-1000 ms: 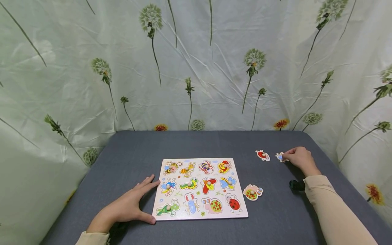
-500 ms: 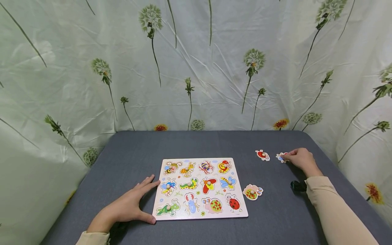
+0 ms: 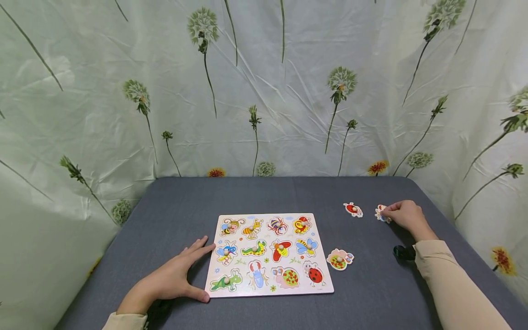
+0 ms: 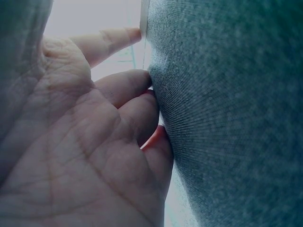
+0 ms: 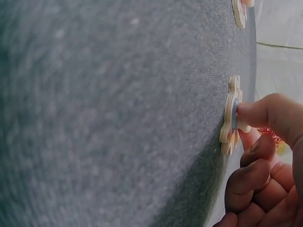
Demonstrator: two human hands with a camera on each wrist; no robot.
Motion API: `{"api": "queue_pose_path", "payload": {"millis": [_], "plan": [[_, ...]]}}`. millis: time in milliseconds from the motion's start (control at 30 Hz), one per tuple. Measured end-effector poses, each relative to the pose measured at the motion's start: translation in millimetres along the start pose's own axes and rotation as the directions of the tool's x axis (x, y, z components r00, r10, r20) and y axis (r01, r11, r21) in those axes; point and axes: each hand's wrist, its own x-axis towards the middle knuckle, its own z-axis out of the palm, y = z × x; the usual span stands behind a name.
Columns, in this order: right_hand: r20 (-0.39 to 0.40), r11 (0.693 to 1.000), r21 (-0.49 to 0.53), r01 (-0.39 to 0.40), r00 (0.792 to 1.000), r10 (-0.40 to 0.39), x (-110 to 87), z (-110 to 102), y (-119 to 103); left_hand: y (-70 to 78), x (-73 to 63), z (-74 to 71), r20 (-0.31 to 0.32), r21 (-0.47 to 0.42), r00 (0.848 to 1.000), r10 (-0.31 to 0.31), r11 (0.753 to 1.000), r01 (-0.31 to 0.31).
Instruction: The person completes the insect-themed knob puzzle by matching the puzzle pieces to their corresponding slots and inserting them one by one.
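My right hand (image 3: 406, 215) pinches the knob of a blue stag beetle puzzle piece (image 3: 381, 213) at the table's right side. In the right wrist view thumb and finger meet at the knob of this beetle piece (image 5: 230, 116), close to the cloth; whether it touches cannot be told. My left hand (image 3: 175, 275) rests on the table with spread fingers, thumb and forefinger touching the left edge of the insect puzzle board (image 3: 268, 293). That hand's palm (image 4: 90, 142) fills much of the left wrist view. Recesses for stag beetle, snail and ladybug on the board hold no knobbed pieces.
A ladybug piece (image 3: 353, 210) lies left of the right hand. Just right of the board lies a snail piece (image 3: 339, 260). The dark grey table (image 3: 255, 195) ends at a flowered curtain (image 3: 288, 114) behind it.
The stag beetle piece has turned in my right fingers and shifted slightly right and nearer. The right hand has moved a little with it. My left hand stays in place.
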Motion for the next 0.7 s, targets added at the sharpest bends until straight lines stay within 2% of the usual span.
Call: {"api": "queue_pose_path", "payload": {"millis": [300,533,700], "plan": [[-0.002,0.998,-0.004,0.055,0.998,-0.055,1.0,3,2,-1.9,0.4,0.6,-0.003,0.001,1.000,0.007,1.000,-0.007],[0.100,0.989,0.128,0.080,0.991,-0.093,-1.1,3,8,-2.1,0.4,0.8,-0.008,0.001,1.000,0.023,1.000,-0.023],[0.145,0.982,0.171,0.085,0.983,-0.110,-0.3,2,12,-2.2,0.4,0.8,-0.011,0.004,1.000,0.028,1.000,-0.028]]}}
